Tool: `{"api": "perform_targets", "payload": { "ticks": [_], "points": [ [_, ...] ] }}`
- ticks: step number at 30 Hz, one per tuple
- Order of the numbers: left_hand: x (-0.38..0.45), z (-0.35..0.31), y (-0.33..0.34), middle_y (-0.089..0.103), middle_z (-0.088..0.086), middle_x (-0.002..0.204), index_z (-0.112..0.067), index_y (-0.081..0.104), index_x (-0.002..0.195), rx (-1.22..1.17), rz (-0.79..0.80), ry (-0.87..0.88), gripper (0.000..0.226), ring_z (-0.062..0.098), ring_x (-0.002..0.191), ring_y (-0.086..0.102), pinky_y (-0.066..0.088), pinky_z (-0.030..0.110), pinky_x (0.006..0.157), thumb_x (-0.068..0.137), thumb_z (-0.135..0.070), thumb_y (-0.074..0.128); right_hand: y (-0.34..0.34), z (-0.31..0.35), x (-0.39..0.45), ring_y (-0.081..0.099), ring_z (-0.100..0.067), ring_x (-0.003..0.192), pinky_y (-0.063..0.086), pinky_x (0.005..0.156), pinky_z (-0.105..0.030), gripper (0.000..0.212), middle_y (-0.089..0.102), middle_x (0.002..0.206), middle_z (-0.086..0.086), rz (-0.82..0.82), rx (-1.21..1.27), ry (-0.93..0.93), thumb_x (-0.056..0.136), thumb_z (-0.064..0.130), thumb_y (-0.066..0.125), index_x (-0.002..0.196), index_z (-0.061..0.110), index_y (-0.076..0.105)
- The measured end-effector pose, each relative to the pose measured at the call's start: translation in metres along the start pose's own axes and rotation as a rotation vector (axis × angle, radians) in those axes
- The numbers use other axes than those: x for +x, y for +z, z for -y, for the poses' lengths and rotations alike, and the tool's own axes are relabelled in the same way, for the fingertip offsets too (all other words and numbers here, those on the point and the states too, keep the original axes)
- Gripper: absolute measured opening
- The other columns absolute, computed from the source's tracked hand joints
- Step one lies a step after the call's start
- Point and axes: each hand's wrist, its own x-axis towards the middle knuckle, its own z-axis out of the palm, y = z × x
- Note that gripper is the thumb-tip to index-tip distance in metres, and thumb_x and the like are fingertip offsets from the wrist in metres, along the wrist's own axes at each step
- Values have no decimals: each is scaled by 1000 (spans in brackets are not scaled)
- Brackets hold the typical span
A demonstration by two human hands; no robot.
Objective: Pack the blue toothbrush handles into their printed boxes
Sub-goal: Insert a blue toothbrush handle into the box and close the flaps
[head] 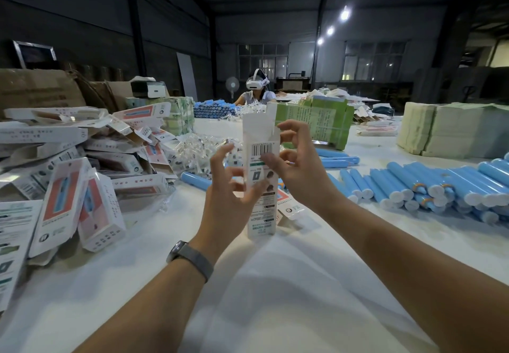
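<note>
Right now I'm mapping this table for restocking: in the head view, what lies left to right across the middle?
Pile of printed boxes → left hand → upright open box → right hand → heap of blue toothbrush handles.

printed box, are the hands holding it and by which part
Yes. The upright printed box, top flaps open, is held between both hands: the left hand grips its lower left edge, the right hand its upper right side by the barcode.
</note>
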Motion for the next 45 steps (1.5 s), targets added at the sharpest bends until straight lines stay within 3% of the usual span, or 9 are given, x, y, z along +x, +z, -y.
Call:
{"api": "perform_targets", "payload": {
  "ticks": [7, 10, 15, 24, 28, 33, 38, 41, 45],
  "points": [
    [4, -3, -3, 65, -28, 94, -73, 27, 128, 42, -41, 171, 72, 11, 82, 62, 55, 26, 70, 84, -34, 69, 9, 3, -4, 61, -8, 68, 58, 64, -39, 48, 57, 106, -2, -13, -52, -43, 88, 13, 71, 110, 45, 42],
    [7, -3, -1, 63, -32, 92, -63, 33, 129, 52, -23, 189, 64, 6, 76, 57, 51, 17, 67, 85, -30, 66, 6, 2, -4, 61, -3, 66, 58, 63, -39, 47, 57, 104, 1, -11, -53, -28, 88, 13, 71, 113, 41, 43],
    [9, -1, -4, 63, -26, 82, -61, 39, 122, 71, -8, 151, 56, 12, 72, 59, 59, 39, 69, 84, -32, 68, 6, 1, -4, 64, -7, 72, 58, 65, -37, 41, 60, 104, 1, -6, -45, -29, 90, 12, 69, 114, 37, 47],
    [7, -12, -7, 63, -22, 84, -71, 37, 115, 18, 61, 110, 56, 29, 81, 65, 59, 52, 72, 86, -30, 63, 6, 4, -2, 64, -12, 76, 57, 65, -29, 25, 66, 109, -10, 7, -64, -3, 91, 14, 69, 92, 34, 52],
    [5, -18, -11, 67, 8, 99, -59, 47, 118, -145, 113, 46, 50, 36, 89, 68, 60, 53, 77, 86, -23, 64, 3, 5, -3, 63, -14, 80, 59, 68, -38, 24, 66, 106, -5, -5, -46, -4, 86, 18, 76, 95, 31, 58],
    [3, -21, -9, 66, 11, 99, -54, 47, 120, -165, 112, 35, 50, 41, 90, 65, 60, 53, 78, 86, -22, 65, 1, 9, -2, 63, -17, 96, 54, 73, -26, 33, 59, 111, 10, -14, -12, -28, 79, 11, 81, 95, 30, 60],
    [2, -14, -5, 63, 19, 97, -61, 38, 123, -144, 66, 32, 67, 31, 82, 69, 60, 33, 68, 93, -9, 67, 1, 10, 1, 61, -13, 88, 53, 69, -26, 60, 61, 108, -4, -37, 50, -8, 75, 4, 82, 110, 34, 43],
    [3, -13, -5, 64, 17, 91, -66, 33, 117, -185, 50, 9, 77, 25, 76, 72, 59, 29, 65, 91, -3, 68, -2, 10, 2, 60, -18, 92, 54, 72, -36, 45, 62, 108, -3, 10, -49, -43, 78, 7, 80, 107, 30, 56],
    [3, -14, -7, 63, 19, 90, -69, 33, 123, -91, 54, 78, 75, 27, 77, 69, 62, 42, 74, 90, -11, 68, -5, 9, 1, 59, -20, 91, 51, 74, -42, 24, 60, 103, -1, 23, -106, -89, 79, 9, 81, 97, 15, 66]
  ]
}}
